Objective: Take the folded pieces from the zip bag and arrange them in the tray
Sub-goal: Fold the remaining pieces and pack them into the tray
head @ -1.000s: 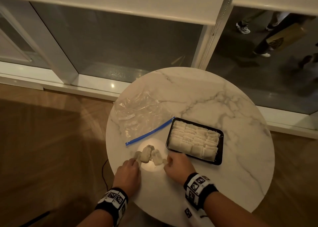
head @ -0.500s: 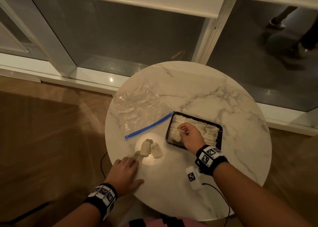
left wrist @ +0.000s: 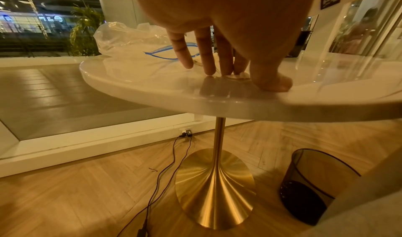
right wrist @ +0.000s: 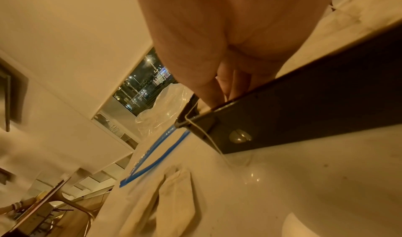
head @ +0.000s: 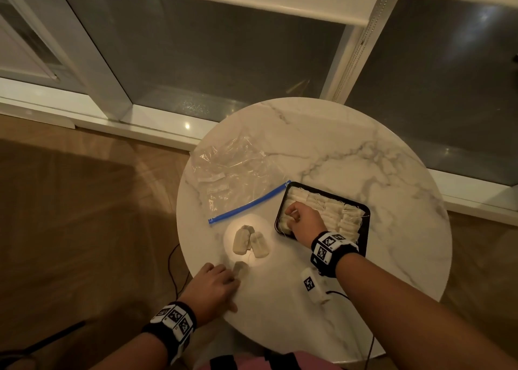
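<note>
A black tray (head: 330, 195) packed with several pale folded pieces stands right of centre on the round marble table (head: 364, 151). My right hand (head: 291, 215) is down in the tray's near-left corner, fingers curled round a folded piece that is mostly hidden. In the right wrist view those fingers (right wrist: 224, 87) dip behind the tray wall (right wrist: 304, 111). The clear zip bag (head: 232, 173) lies open to the left, blue strip (head: 249, 205) facing the tray. Two loose pieces (head: 241, 242) lie in front of it. My left hand (head: 224, 271) rests at the near-left edge, straight fingertips (left wrist: 208, 70) on another piece (head: 240, 267).
A small white tagged device (head: 311, 284) with a cable lies near the front edge by my right forearm. Under the table are the gold pedestal base (left wrist: 215, 185), a dark bin (left wrist: 315, 189) and loose cables on the wood floor. A window sill runs behind.
A second ago both hands were at the loose pieces. My right hand has carried one to the tray and lowered it into the near-left corner. The left hand stays at the near edge.
</note>
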